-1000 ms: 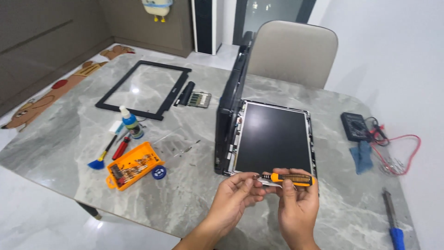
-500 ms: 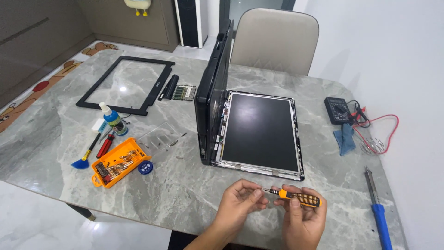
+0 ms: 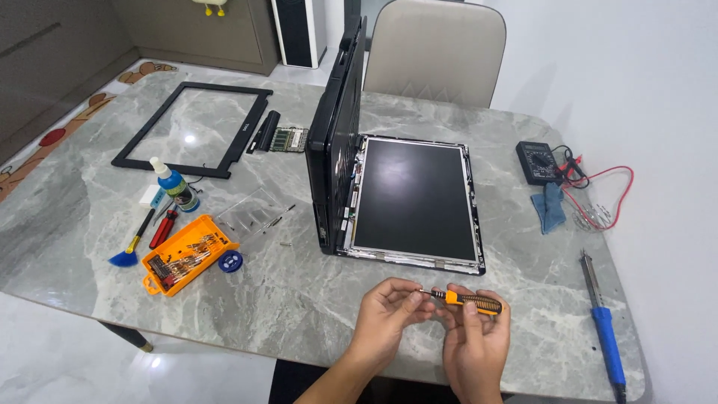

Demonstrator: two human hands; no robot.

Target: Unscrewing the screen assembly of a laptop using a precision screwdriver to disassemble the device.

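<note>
Both hands meet just above the near edge of the grey marbled counter (image 3: 299, 299), with a screwdriver (image 3: 470, 301) shared between them. Its long axis runs nearly level, left to right across the view: the orange and black ribbed handle lies to the right, the thin metal shaft points left. The right hand (image 3: 475, 344) is wrapped around the handle, fingers curled over the top of it, so this hand carries the tool. The left hand (image 3: 389, 310) comes in from the shaft side, thumb and fingertips pressed together in a pinch at the tip of the shaft; whether a bit sits between them is too small to tell. The tip therefore lies directly toward the left hand, which is the nearer one to it, while the handle lies fully inside the right.

The screwdriver is slim, with a short shaft and a grooved grip banded in black over orange.

Just beyond the hands lies an opened laptop (image 3: 351, 142): its dark screen panel (image 3: 415, 198) lies flat on the counter in a bare metal frame, and the black body stands on edge along the panel's left side. Farther left sit an orange bit case (image 3: 187, 254), a blue brush (image 3: 127, 251) and a detached black bezel (image 3: 191, 127). To the right lie a multimeter (image 3: 537, 161) and a blue-handled soldering iron (image 3: 602, 329).
</note>
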